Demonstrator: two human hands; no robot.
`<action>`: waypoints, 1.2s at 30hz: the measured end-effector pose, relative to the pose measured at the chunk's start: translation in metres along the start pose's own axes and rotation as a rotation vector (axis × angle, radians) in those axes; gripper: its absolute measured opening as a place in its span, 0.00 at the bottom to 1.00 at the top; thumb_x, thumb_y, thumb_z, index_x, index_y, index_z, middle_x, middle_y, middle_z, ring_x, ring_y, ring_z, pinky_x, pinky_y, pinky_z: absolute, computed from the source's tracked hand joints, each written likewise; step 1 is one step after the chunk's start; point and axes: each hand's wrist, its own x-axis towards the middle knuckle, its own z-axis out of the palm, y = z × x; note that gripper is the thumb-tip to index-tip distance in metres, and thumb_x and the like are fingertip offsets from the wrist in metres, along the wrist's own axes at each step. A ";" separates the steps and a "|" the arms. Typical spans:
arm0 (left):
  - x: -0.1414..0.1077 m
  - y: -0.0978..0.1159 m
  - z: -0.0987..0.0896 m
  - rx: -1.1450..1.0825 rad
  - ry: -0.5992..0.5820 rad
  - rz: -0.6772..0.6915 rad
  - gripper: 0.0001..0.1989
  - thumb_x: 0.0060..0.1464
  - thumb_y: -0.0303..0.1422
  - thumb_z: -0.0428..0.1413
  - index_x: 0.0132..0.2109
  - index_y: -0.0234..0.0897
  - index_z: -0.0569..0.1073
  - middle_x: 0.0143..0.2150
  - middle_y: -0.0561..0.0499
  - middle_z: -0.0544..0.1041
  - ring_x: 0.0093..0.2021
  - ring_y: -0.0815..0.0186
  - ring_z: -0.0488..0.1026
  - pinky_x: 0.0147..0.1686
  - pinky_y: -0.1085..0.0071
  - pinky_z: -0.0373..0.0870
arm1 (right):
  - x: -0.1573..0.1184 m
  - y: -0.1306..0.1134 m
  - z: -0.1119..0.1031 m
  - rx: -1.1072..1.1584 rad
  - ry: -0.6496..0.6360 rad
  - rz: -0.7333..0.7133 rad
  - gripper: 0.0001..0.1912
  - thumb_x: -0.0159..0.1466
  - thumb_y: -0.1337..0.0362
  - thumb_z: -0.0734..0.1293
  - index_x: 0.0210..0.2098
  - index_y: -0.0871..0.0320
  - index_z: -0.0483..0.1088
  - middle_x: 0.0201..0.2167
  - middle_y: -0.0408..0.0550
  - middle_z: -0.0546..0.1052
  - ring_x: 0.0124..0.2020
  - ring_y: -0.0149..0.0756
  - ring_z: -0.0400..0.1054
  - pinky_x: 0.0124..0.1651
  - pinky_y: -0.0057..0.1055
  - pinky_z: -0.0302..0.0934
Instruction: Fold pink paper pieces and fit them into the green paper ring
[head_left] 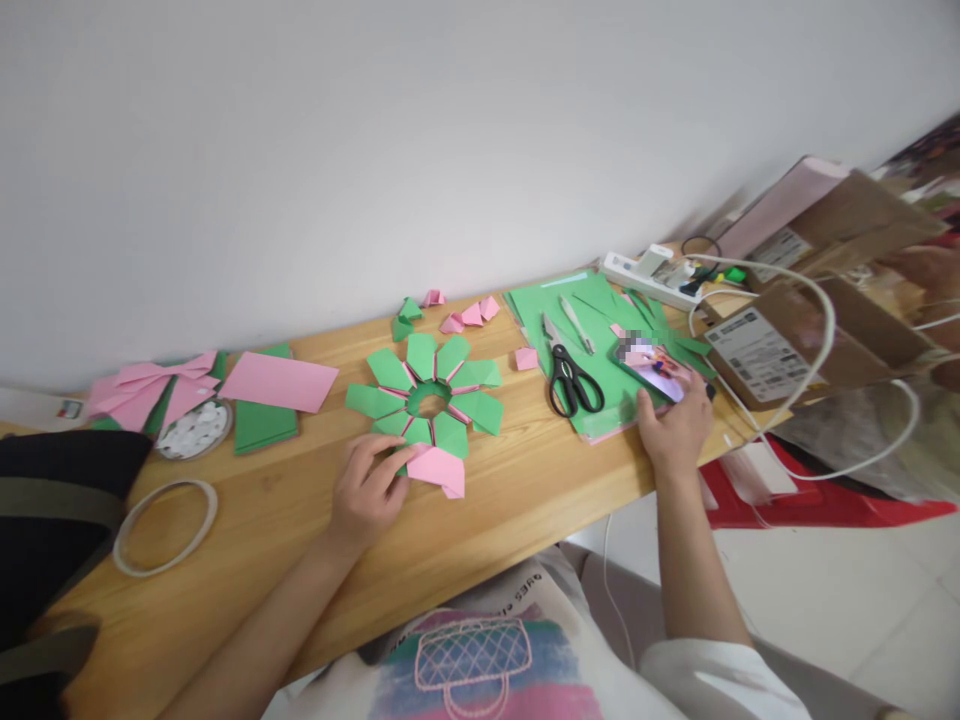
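A ring of folded green paper petals [480, 410] with pink inner edges lies on the wooden table around a round opening. At its near side sits a pink folded paper piece [439, 470]. My left hand [371, 487] has its bent fingers closed at the left end of this piece, against the lower petals; the fingertips are partly hidden. Over on the right, my right hand [679, 425] grips a phone [652, 365] by its near end, thumb on one side and fingers on the other. The lit screen is partly blurred.
Black-handled scissors [566, 370] and a white pen-like tool [577, 325] lie on green paper sheets [536, 300]. Small pink folded pieces [471, 316] sit behind the ring. Leftward are pink paper [281, 380] and a tape roll [124, 545]. A power strip [630, 277] and cardboard box [787, 345] stand right.
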 end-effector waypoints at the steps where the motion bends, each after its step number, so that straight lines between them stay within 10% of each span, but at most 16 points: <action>1: 0.000 0.000 0.000 0.000 0.000 0.002 0.17 0.51 0.15 0.53 0.45 0.35 0.74 0.41 0.44 0.74 0.42 0.61 0.72 0.45 0.63 0.70 | 0.000 0.001 0.000 0.001 0.003 -0.006 0.41 0.56 0.50 0.62 0.60 0.75 0.59 0.56 0.72 0.67 0.60 0.63 0.59 0.60 0.57 0.53; 25: 0.001 0.000 0.001 0.006 0.008 -0.005 0.16 0.52 0.17 0.54 0.45 0.37 0.74 0.41 0.45 0.74 0.42 0.62 0.72 0.44 0.64 0.72 | -0.002 0.008 0.005 -0.020 0.101 -0.058 0.34 0.60 0.53 0.61 0.58 0.72 0.59 0.52 0.71 0.69 0.56 0.60 0.62 0.57 0.56 0.55; 36: 0.003 0.001 -0.001 0.011 -0.005 0.011 0.16 0.53 0.16 0.54 0.47 0.36 0.73 0.41 0.45 0.73 0.42 0.61 0.71 0.45 0.63 0.71 | -0.004 0.004 -0.001 0.019 0.212 -0.025 0.10 0.60 0.58 0.59 0.31 0.57 0.67 0.32 0.55 0.72 0.38 0.47 0.65 0.45 0.45 0.60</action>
